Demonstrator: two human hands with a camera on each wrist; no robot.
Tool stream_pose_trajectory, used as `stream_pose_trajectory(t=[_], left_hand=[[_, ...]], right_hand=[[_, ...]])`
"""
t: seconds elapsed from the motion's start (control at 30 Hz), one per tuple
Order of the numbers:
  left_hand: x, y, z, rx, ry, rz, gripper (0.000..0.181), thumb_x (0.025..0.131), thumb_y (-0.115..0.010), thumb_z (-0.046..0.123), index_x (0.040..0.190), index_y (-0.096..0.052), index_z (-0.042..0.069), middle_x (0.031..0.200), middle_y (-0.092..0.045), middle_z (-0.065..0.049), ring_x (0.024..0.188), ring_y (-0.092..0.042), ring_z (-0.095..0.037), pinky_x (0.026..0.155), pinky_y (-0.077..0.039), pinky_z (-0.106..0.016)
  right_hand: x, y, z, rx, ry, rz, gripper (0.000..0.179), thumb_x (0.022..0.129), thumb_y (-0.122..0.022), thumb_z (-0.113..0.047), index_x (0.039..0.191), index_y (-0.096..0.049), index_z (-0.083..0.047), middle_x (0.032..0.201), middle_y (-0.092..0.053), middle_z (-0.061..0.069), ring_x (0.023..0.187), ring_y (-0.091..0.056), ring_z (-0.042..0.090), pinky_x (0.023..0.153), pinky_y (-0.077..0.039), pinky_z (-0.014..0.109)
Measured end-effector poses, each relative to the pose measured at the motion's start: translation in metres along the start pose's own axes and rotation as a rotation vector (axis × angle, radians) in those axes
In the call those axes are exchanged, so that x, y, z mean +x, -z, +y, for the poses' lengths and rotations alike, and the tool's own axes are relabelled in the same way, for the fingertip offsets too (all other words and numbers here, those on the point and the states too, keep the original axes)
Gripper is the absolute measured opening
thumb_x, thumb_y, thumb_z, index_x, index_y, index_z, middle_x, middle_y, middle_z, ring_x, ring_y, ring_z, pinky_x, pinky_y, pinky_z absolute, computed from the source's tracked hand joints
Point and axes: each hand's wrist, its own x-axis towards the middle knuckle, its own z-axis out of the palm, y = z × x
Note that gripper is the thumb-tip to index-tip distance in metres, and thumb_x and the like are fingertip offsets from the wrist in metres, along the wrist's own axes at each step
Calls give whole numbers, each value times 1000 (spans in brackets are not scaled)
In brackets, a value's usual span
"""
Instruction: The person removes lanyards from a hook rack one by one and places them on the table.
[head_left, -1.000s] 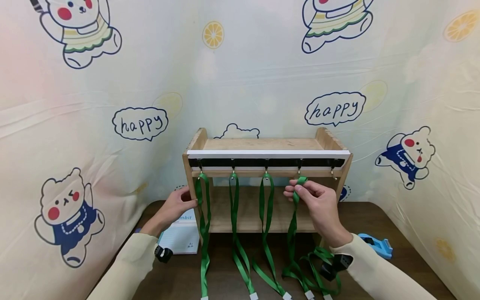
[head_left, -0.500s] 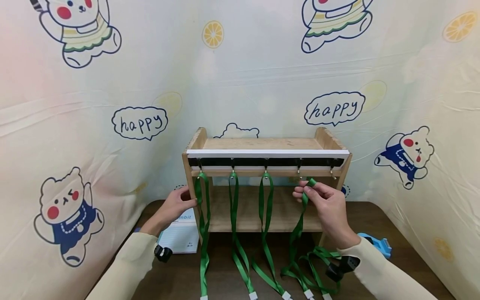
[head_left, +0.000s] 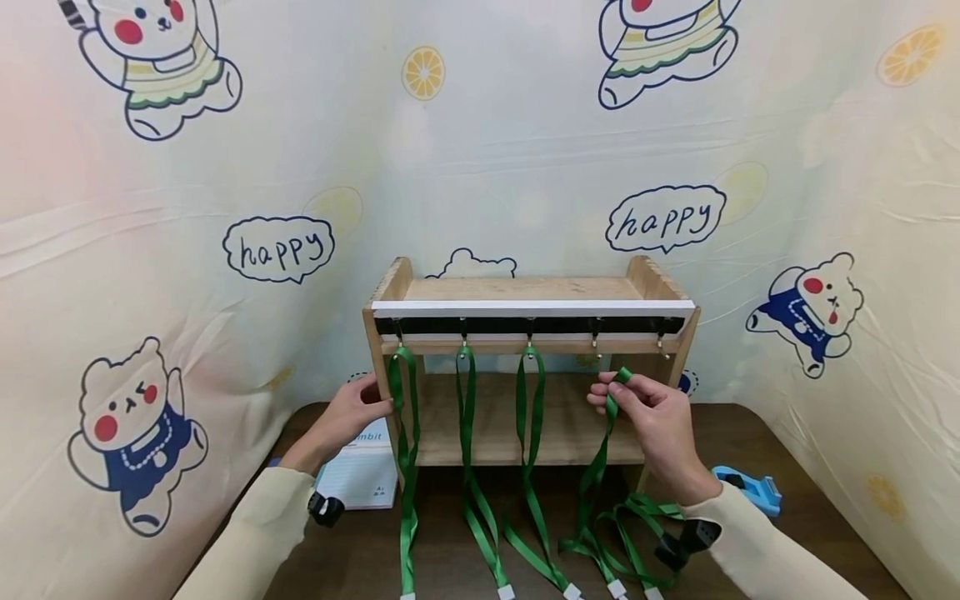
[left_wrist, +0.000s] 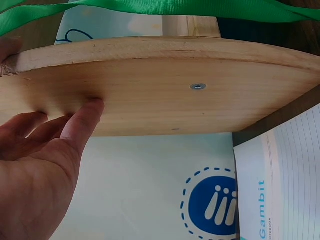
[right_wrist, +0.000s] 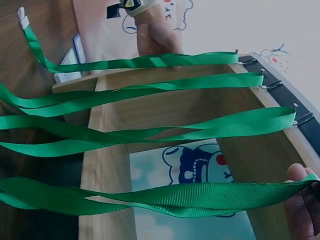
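Note:
My left hand (head_left: 345, 425) rests its fingertips against the outer left side panel (left_wrist: 145, 97) of a wooden rack (head_left: 517, 288). A green lanyard (head_left: 594, 471) is pinched near the top of its loop between the thumb and fingers of my right hand (head_left: 658, 421). The pinched loop stands just right of and below the fourth hook (head_left: 596, 342), apart from it. Three other lanyards, the left one (head_left: 408, 467), the second (head_left: 467, 408) and the third (head_left: 529, 400), hang from hooks along the black strip (head_left: 495, 326). White end pieces finish their lower ends.
Another green lanyard (head_left: 637, 512) lies in loose loops on the dark table (head_left: 720, 450) at the lower right. A bare fifth hook (head_left: 662, 343) is at the strip's right end. A notebook (head_left: 363, 479) lies left of the rack, a blue tape dispenser (head_left: 753, 492) to the right.
My right hand has moved the lanyard's loop rightward and slightly down from the fourth hook, whose tip now shows bare. My left hand stays at the side panel.

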Motion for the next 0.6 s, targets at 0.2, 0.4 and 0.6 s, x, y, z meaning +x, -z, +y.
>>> stream_pose_trajectory(t=[0.2,0.4,0.6], left_hand=[[-1,0,-2,-1,-3,-5,50,97,-65,30,142,-52,12,134,-61,-17,118,-58,-31,101,-53,-50],[0,0,-2,-7,-8,-7,48,98,-64,28,141,-53,11,134,-61,-17,118,-58,-31,101,-52,-52],[0,1,-1,11,-7,-5,46,98,-63,27,139,-54,9,132,-61,-18,116,-59,-29,100,-54,-49]], right_hand=[[-3,3,5,-2,-20,-14,32,100,-62,-16,118,-66,10,98,-80,-4,90,-78,12,79,-61,30],[-5,5,11,-24,-34,-21,32,101,-61,-17,119,-66,9,98,-80,-2,90,-78,12,80,-61,29],[-6,8,17,-25,-53,-24,39,101,-60,-17,122,-61,16,99,-81,0,89,-78,12,79,-61,27]])
